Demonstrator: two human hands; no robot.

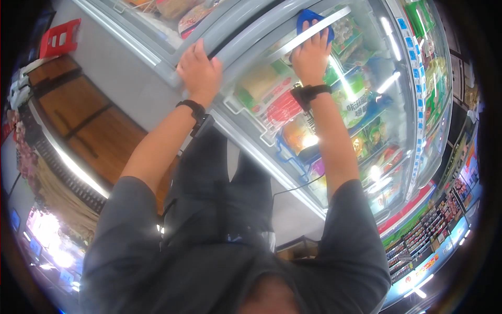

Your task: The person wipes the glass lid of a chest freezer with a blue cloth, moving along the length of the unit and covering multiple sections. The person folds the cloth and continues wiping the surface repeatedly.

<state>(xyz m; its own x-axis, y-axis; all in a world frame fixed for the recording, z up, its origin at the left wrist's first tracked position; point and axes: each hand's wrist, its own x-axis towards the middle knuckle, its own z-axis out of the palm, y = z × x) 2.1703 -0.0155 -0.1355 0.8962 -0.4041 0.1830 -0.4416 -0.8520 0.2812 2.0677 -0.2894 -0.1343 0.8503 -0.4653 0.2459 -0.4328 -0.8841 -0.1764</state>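
Note:
My right hand (312, 57) presses a blue cloth (308, 19) against the glass lid (340, 63) of a chest freezer, its fingers stretched over the cloth near the lid's far side. A pale strip (314, 32) crosses the lid at those fingers. To the left, my left hand (201, 72) rests on the freezer's grey frame (238, 51), close to its corner, with the fingers a little apart and nothing held. Under the glass lie packaged foods (280, 107) in wire baskets (293, 159), partly hidden by my right forearm and reflections.
Another chest freezer (151, 47) with packages stands at the upper left. A red plastic piece (60, 37) lies beyond brown wooden panels (99, 125) at the left. Along the right runs a glass-fronted case (431, 94) with blue tags, and stocked shelves (429, 230) stand farther off.

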